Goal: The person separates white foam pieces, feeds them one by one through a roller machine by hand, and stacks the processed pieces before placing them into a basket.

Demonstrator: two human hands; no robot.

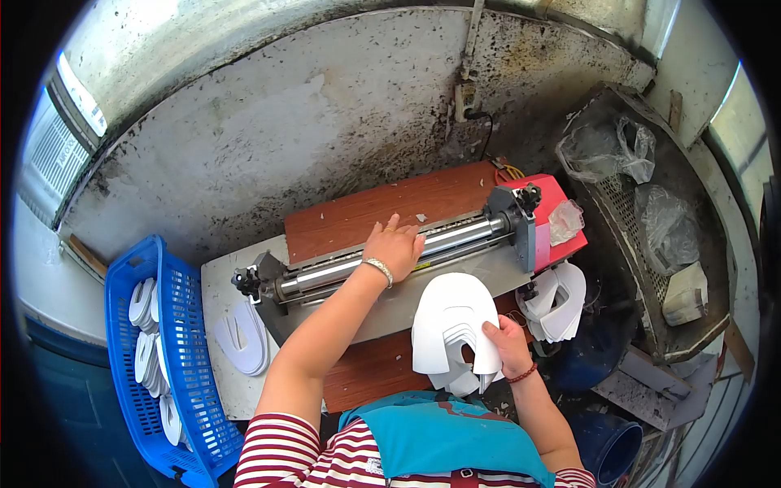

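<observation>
The stack of white U-shaped pieces [455,305] is in the right hand [510,348], thumb on top, in front of the roller machine [443,242], near the counter's front edge. The left hand [394,252] is over the rollers, with fingers extended and a little spread, holding nothing; whether it touches them, I cannot tell. Another white pile [254,342] lies near the left edge of the counter [224,394]; just beside this edge stands a blue basket [191,350] with more white pieces [149,362].
</observation>
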